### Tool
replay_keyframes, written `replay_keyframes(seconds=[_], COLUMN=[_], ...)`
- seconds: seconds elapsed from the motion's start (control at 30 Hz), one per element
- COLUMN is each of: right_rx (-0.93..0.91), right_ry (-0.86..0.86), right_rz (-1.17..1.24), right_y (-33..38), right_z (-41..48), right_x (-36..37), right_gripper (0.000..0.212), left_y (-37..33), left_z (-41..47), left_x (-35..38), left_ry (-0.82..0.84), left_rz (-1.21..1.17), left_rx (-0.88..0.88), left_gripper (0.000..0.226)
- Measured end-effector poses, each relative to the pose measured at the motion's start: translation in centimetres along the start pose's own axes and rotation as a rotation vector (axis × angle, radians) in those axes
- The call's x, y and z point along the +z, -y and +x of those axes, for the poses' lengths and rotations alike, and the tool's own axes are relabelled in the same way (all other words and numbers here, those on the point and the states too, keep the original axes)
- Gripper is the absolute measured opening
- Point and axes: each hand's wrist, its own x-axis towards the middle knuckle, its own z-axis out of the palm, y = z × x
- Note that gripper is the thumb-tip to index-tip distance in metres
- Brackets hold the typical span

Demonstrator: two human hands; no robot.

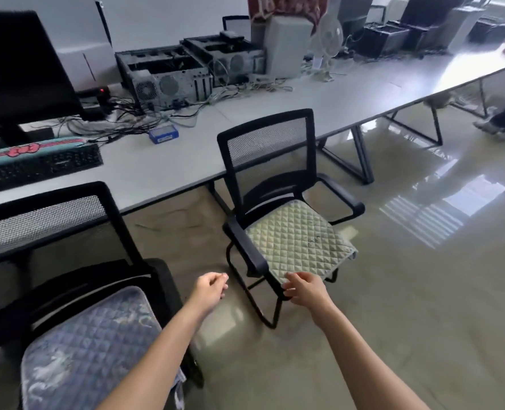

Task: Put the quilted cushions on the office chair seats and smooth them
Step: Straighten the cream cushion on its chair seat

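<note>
Worktop (186, 161): long, white, cluttered.
Cream cushion (295, 238): laid on middle chair (269, 143).
Left hand (210, 290): fingers loosely curled, nothing held.
Right hand (304, 290): at cushion's front edge, grip unclear tbh.

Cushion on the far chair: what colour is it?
The cushion is pale green with diamond quilting, clearest in the head view.

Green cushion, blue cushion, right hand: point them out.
green cushion (298, 241), head view, centre of quilted top.
blue cushion (91, 344), head view, centre of quilted top.
right hand (306, 290), head view, back of hand.
</note>
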Motion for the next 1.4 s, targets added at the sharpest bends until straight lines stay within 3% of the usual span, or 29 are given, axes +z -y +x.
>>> replay_keyframes(seconds=[0.3,0.8,1.4], right_rx=[-0.014,0.019,0.013], right_ry=[-0.036,-0.009,0.243], right_rz=[0.070,0.025,-0.079], right_y=[-0.7,2.7,5.9], right_z=[3.1,15.4,30.8], right_x=[-12.7,-23.1,-25.3], right_gripper=[0.013,0.015,0.020], left_y=[-4.0,-8.2,-9.8], left_z=[0.2,9.5,17.1], left_x=[12.7,25.0,30.7], left_ry=[0.011,-0.011,-0.266], left_rz=[0.000,-0.016,-0.110], left_rx=[0.029,-0.036,-0.198], left_gripper=[0.024,0.022,0.021])
